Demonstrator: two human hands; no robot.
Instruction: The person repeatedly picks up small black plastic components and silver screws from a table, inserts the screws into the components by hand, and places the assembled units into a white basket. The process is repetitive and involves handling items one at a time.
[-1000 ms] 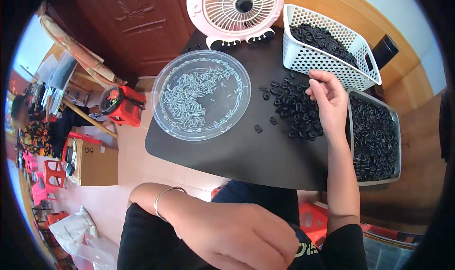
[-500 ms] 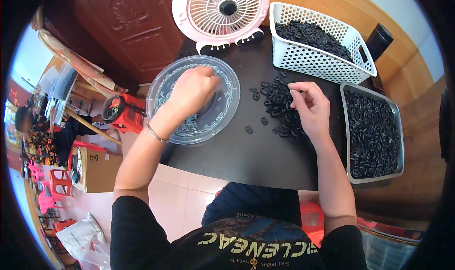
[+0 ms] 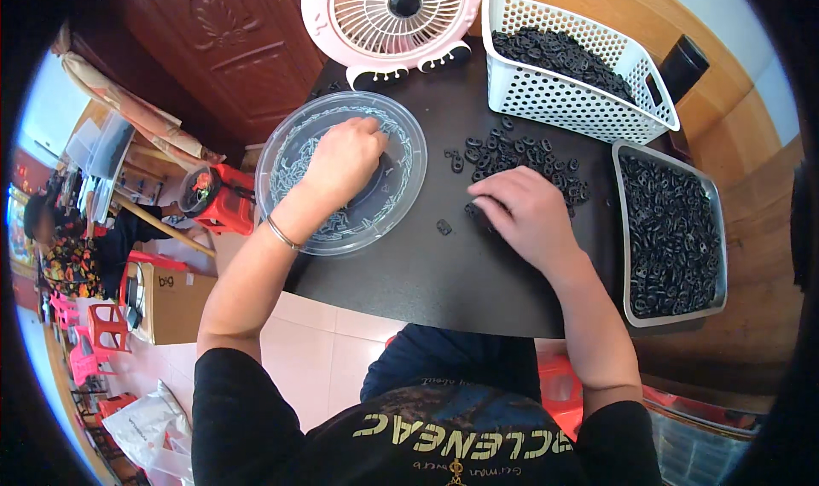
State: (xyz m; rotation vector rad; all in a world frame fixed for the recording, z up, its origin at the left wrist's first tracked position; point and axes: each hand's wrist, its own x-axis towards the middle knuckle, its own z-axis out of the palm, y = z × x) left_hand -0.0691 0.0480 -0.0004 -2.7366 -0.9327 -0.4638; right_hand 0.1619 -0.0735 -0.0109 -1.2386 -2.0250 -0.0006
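My left hand (image 3: 348, 157) is inside a round clear plastic tub (image 3: 413, 183). Its fingers are curled together, and what they pinch, if anything, is hidden. Small thin whitish pieces (image 3: 334, 223) are scattered over the tub's bottom, thickest beside my wrist. My right hand (image 3: 536, 221) hovers low over the dark table at the near side of a pile of small black oval pieces with holes (image 3: 520, 151). Its thumb and forefinger are nearly together, the other fingers folded; anything between them is too small to make out. A loose black piece (image 3: 444, 227) lies left of this hand.
A white perforated basket (image 3: 563, 110) of black pieces stands at the far right, with a grey tray (image 3: 627, 230) of similar pieces nearer. Behind the tub is a pink fan (image 3: 317, 17). A black cylinder (image 3: 684, 69) stands behind the basket. Another person (image 3: 72, 247) is at far left.
My right hand has come down and left, from the pile's right side to its near side, and the pile now looks more spread out. My left hand stays in the tub.
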